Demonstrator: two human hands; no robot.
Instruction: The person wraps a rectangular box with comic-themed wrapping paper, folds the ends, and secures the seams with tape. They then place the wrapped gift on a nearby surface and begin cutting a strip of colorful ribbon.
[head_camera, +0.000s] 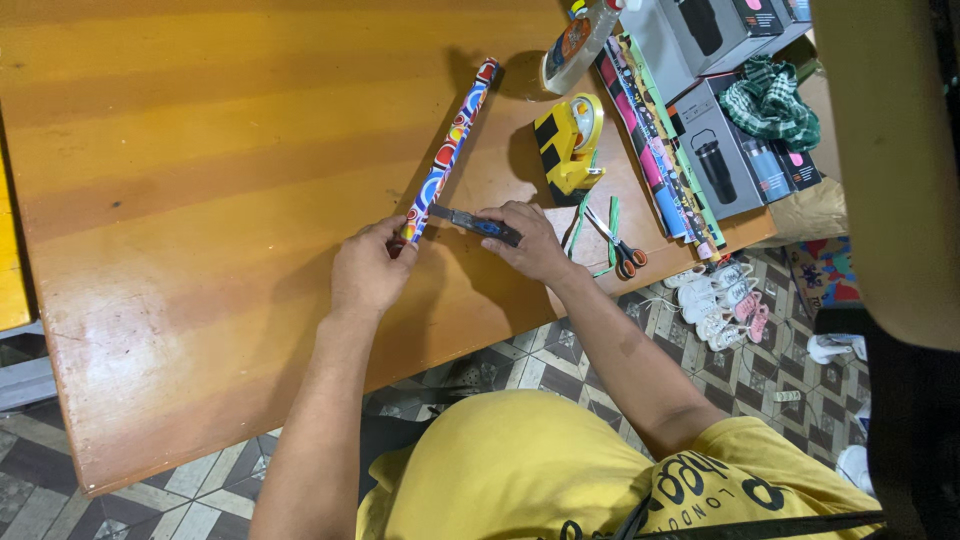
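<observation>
A rolled tube of colourful wrapping paper (450, 142) lies diagonally on the wooden table (200, 180). My left hand (368, 270) grips its near end. My right hand (530, 240) holds a utility knife (478, 224) with a dark handle, its blade tip touching the roll's near end next to my left fingers.
A yellow tape dispenser (572, 140), a clear tape roll (578, 45), orange-handled scissors (622, 250), several rolled wrapping papers (655, 140) and boxed tumblers (730, 150) with a green checked cloth (772, 100) crowd the right end. Small shoes (720, 295) lie on the tiled floor.
</observation>
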